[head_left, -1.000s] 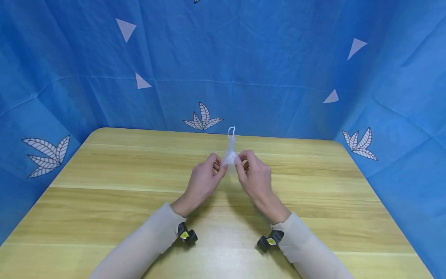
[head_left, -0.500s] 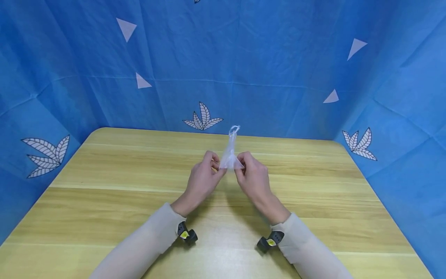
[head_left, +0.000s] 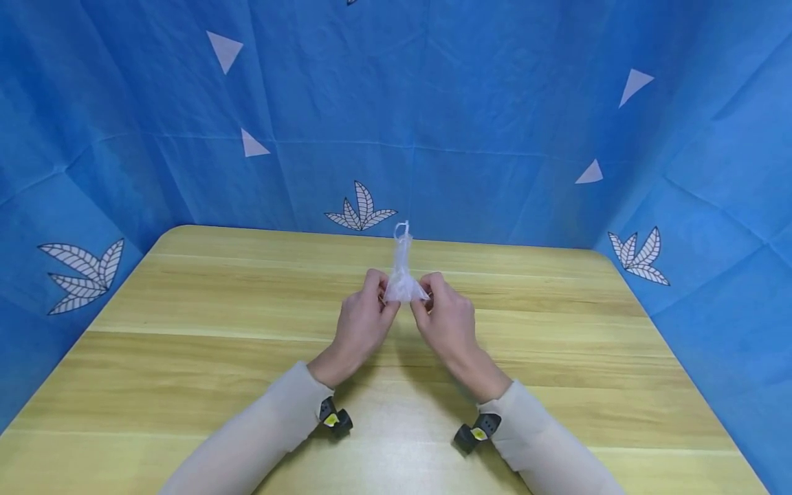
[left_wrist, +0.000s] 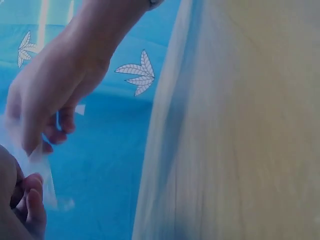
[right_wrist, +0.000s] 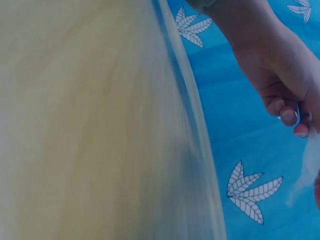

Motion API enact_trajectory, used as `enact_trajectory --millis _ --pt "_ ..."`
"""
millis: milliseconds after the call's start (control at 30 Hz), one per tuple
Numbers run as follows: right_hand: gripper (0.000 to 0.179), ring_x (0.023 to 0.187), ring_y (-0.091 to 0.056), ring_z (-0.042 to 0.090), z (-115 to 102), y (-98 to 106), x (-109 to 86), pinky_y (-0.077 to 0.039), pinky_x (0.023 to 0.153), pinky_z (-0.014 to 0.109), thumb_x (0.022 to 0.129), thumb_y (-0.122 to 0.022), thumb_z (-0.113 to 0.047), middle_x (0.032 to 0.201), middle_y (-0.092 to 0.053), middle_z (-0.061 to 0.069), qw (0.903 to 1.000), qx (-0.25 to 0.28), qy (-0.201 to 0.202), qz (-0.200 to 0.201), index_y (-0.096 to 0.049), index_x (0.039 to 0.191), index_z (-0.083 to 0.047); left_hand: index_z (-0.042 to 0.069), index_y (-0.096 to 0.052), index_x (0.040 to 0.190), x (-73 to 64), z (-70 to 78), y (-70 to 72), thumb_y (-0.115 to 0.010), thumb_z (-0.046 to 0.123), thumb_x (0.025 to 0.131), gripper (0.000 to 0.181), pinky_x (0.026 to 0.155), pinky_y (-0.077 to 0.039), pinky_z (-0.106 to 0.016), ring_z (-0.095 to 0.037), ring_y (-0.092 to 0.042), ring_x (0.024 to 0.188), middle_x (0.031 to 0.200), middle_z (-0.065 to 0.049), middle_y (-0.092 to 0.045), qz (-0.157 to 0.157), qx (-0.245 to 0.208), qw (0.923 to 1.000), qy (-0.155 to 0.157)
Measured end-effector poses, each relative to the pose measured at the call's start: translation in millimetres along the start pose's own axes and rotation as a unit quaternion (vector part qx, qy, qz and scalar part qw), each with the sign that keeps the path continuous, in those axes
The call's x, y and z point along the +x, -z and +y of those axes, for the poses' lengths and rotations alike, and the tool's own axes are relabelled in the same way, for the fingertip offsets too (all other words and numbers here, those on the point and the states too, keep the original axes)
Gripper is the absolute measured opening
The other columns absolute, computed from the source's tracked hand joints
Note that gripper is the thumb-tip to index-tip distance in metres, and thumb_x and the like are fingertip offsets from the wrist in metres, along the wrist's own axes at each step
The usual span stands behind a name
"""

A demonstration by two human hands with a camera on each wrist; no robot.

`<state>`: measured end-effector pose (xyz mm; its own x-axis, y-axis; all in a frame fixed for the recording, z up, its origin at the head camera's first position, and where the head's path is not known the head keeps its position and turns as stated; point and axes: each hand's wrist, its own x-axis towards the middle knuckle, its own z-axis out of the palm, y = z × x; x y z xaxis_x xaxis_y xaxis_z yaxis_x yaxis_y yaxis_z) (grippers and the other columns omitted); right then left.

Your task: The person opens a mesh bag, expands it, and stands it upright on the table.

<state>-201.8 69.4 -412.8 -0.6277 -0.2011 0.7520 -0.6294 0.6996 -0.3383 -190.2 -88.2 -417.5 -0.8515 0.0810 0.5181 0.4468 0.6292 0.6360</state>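
Note:
A small sheer white drawstring bag [head_left: 403, 283] hangs in the air above the table in the head view. It is narrow at the far end, where a thin white cord loop [head_left: 401, 229] sticks up, and it flares toward me. My left hand [head_left: 364, 316] pinches the flared end on its left side between thumb and fingers. On the opposite side my right hand [head_left: 447, 316] pinches it likewise. The wrist views show only part of the bag's cloth [left_wrist: 48, 182], pale and blurred at the edge. Whether anything lies inside cannot be seen.
Below the hands spreads a light wood-grain table [head_left: 247, 295]. Its back edge meets a blue curtain [head_left: 495, 137] printed with white leaves and triangles, which also hangs at both sides. Each cuff carries a small black camera [head_left: 340, 422].
The bag's flared end has come to face me, spread wider between the fingers. Its cord loop swung right, then left. Both hands stay nearly in place, the right one slightly further left.

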Motion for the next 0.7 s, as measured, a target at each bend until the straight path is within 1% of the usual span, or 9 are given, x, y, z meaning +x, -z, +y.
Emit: enact_trajectory --millis 100,167,233,300,400,433,467,567,700 --pt "0.019 0.059 -0.062 0.017 3.9 1.4 1.1 -0.049 0.050 0.034 0.078 -0.069 0.001 0.071 -0.062 0.006 0.9994 0.006 0.001 0.035 -0.056 0.090 -0.005 0.010 -0.046 0.110 3.5 0.1 1.4 -0.065 0.012 0.094 0.025 0.050 -0.046 -0.027 -0.012 -0.055 0.063 0.084 0.000 -0.063 -0.053 -0.101 0.9925 0.044" --pt "0.019 0.060 -0.061 0.017 6.0 3.0 2.4 -0.050 0.050 0.032 0.077 -0.068 0.004 0.074 -0.060 0.007 0.9984 0.019 0.003 0.053 -0.056 0.089 -0.004 0.010 -0.043 0.120 6.9 -0.4 2.8 -0.070 0.020 0.093 0.039 0.058 -0.051 -0.029 -0.017 -0.059 0.076 0.100 -0.005 -0.065 -0.100 -0.200 0.9711 0.083" --pt "0.020 0.060 -0.061 0.018 7.2 4.5 4.0 -0.051 0.050 0.030 0.076 -0.067 0.008 0.077 -0.059 0.008 0.9975 0.032 0.008 0.063 -0.056 0.089 -0.003 0.010 -0.037 0.133 9.7 -0.6 4.7 -0.074 0.033 0.088 0.063 0.069 -0.055 -0.034 -0.023 -0.060 0.093 0.118 -0.011 -0.061 -0.144 -0.302 0.9351 0.115" --pt "0.020 0.060 -0.061 0.019 8.4 5.1 4.5 -0.051 0.050 0.029 0.075 -0.066 0.009 0.078 -0.058 0.009 0.9968 0.038 0.016 0.068 -0.056 0.089 -0.002 0.010 -0.029 0.144 11.4 -1.9 6.1 -0.076 0.047 0.080 0.088 0.081 -0.055 -0.039 -0.029 -0.057 0.110 0.132 -0.017 -0.053 -0.183 -0.395 0.8888 0.144" --pt "0.020 0.060 -0.060 0.019 9.0 4.4 5.0 -0.051 0.050 0.029 0.075 -0.066 0.010 0.077 -0.058 0.010 0.9966 0.036 0.030 0.068 -0.055 0.088 -0.001 0.010 -0.017 0.152 11.7 -2.2 8.0 -0.074 0.059 0.071 0.110 0.096 -0.048 -0.043 -0.036 -0.048 0.126 0.144 -0.022 -0.041 -0.225 -0.491 0.8253 0.166" --pt "0.020 0.059 -0.059 0.019 9.2 3.8 4.7 -0.051 0.050 0.029 0.075 -0.066 0.009 0.077 -0.057 0.010 0.9965 0.034 0.034 0.068 -0.055 0.088 -0.001 0.011 -0.016 0.153 11.4 -2.0 8.4 -0.074 0.061 0.070 0.113 0.098 -0.046 -0.044 -0.036 -0.046 0.129 0.146 -0.022 -0.038 -0.232 -0.514 0.8076 0.173" --pt "0.020 0.059 -0.059 0.019 9.1 3.2 4.5 -0.051 0.050 0.029 0.075 -0.066 0.009 0.076 -0.057 0.010 0.9965 0.034 0.038 0.067 -0.055 0.088 -0.001 0.011 -0.015 0.153 11.2 -1.6 8.7 -0.073 0.062 0.070 0.114 0.100 -0.045 -0.045 -0.036 -0.044 0.130 0.146 -0.022 -0.037 -0.237 -0.528 0.7958 0.177" --pt "0.020 0.059 -0.058 0.019 8.2 1.6 3.6 -0.051 0.051 0.030 0.075 -0.066 0.007 0.075 -0.057 0.010 0.9964 0.033 0.045 0.064 -0.055 0.089 -0.002 0.011 -0.016 0.153 10.8 0.1 9.6 -0.075 0.058 0.074 0.109 0.102 -0.042 -0.046 -0.033 -0.043 0.132 0.147 -0.021 -0.035 -0.232 -0.560 0.7721 0.190" --pt "0.023 0.060 -0.058 0.022 7.8 -0.5 1.6 -0.050 0.051 0.030 0.074 -0.069 0.006 0.075 -0.057 0.010 0.9966 0.039 0.052 0.051 -0.055 0.091 -0.002 0.010 -0.018 0.152 11.5 0.2 10.8 -0.076 0.047 0.082 0.098 0.103 -0.042 -0.044 -0.032 -0.043 0.131 0.146 -0.020 -0.036 -0.206 -0.570 0.7697 0.201"
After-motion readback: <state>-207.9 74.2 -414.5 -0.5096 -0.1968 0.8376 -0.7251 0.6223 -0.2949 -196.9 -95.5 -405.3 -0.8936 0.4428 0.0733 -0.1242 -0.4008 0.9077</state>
